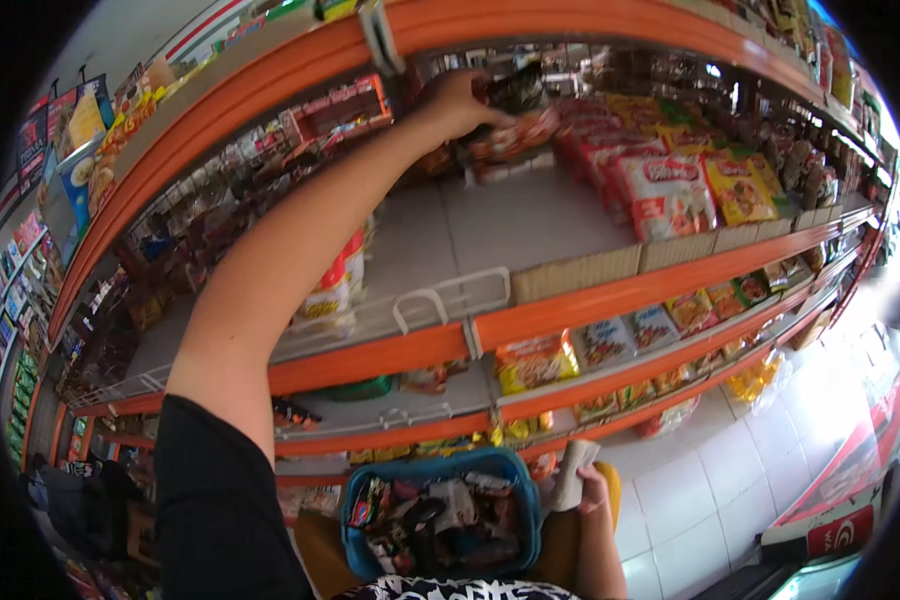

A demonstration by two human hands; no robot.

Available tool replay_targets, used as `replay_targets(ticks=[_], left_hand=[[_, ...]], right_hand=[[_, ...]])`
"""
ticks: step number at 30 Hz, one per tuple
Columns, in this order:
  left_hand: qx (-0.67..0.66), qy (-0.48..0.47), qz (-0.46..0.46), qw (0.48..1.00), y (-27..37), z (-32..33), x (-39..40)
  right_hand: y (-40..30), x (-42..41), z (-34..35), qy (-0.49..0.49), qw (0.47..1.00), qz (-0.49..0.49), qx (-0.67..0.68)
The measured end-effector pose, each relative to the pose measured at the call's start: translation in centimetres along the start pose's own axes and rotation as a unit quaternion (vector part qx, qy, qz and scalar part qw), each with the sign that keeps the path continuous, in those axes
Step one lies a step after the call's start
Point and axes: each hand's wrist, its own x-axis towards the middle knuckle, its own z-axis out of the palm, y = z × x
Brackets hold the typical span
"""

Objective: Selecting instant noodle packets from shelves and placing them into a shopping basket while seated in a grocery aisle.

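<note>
My left hand reaches far over the middle shelf, fingers and thumb around a dark and orange snack packet, which is blurred. Part of that packet is hidden behind the fingers. Low down, by my right knee, my right hand grips a folded whitish cloth. Between my legs stands a blue plastic basket filled with small dark and colourful packets. To the right of the left hand, red and white bags stand in rows on the grey shelf board.
Orange shelf beams run across in front of me, one above my left arm. Wire dividers and a cardboard strip edge the middle shelf. Yellow bags stand farther right. Lower shelves hold noodle packets. White floor tiles lie right.
</note>
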Motion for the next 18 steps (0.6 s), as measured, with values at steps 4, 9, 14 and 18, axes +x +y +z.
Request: replay_targets(ticks=[4,9,14,18], left_hand=[[0.087,-0.009,0.078,0.993,-5.7,3.2,6.3],[0.199,-0.129,0.032,0.971,-4.8,3.6,7.9],[0.273,-0.194,0.045,0.941,-8.8,5.6,11.6],[0.296,-0.241,0.064,0.922,-9.0,6.2,12.0]], right_hand=[[0.6,1.5,-0.4,0.011,0.999,0.037,-0.015],[-0.1,2.1,2.4,0.009,0.998,0.06,0.018],[0.0,2.6,2.0,-0.013,0.996,0.085,0.035],[-0.3,2.6,2.2,-0.008,0.996,0.086,0.021]])
